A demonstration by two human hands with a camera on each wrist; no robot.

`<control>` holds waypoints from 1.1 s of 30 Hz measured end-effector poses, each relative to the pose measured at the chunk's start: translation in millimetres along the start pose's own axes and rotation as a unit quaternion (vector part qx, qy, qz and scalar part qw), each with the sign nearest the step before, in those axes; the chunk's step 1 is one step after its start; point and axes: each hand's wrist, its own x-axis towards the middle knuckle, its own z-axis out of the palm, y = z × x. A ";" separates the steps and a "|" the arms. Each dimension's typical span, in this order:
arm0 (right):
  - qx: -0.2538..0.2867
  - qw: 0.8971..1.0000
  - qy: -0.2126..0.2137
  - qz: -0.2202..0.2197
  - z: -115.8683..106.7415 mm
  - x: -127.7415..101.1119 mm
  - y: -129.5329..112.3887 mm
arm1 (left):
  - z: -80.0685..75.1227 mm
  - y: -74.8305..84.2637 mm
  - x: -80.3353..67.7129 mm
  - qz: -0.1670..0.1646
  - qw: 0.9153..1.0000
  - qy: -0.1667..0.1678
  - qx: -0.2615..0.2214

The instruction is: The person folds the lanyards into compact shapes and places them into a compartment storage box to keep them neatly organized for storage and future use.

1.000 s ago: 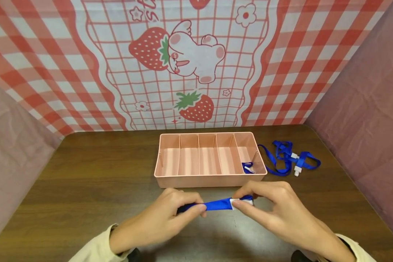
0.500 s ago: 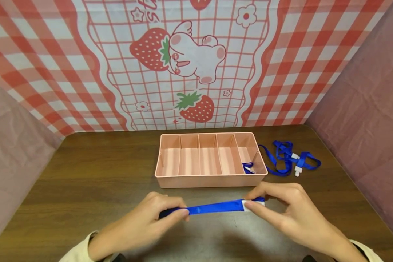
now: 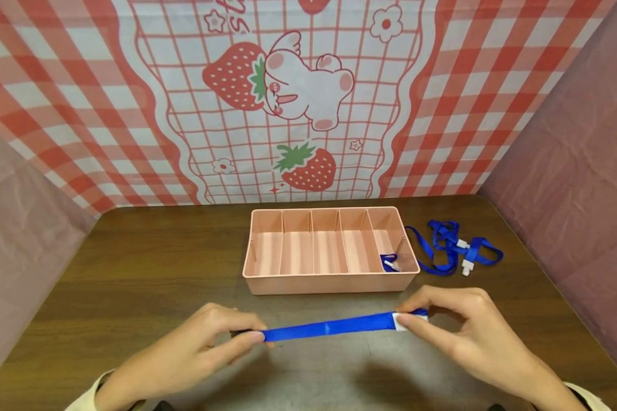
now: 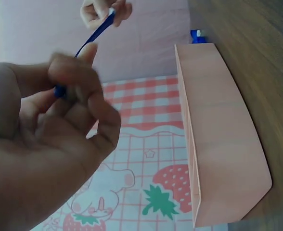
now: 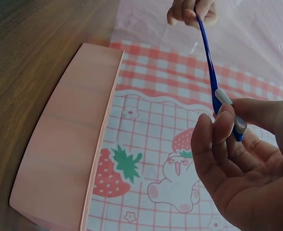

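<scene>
My left hand [image 3: 211, 337] pinches one end of the blue strap [image 3: 329, 327] | my right hand [image 3: 457, 325] pinches its white clip end | strap taut above table, in front of the pink tray [image 3: 329, 283] | risk: pulling harder could slip it from my left fingertips.

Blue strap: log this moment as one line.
blue strap taut between hands | left hand pinches one end | right hand pinches white clip end | above table, before pink tray

Two bare hands, left hand [image 3: 205, 342], right hand [image 3: 463, 337], cream long sleeves at wrists, no rings
</scene>
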 end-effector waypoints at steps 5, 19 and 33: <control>-0.005 0.999 -0.026 0.034 -1.7 -0.5 0.3 | -6.4 7.2 -5.3 0.004 0.996 -0.086 -0.026; 0.005 0.993 -0.074 0.089 6.9 2.4 6.3 | -13.4 26.7 -0.8 0.064 0.976 -0.210 -0.013; -0.041 0.994 -0.073 0.071 11.3 6.0 21.6 | -10.2 33.8 29.2 0.162 0.984 -0.071 -0.013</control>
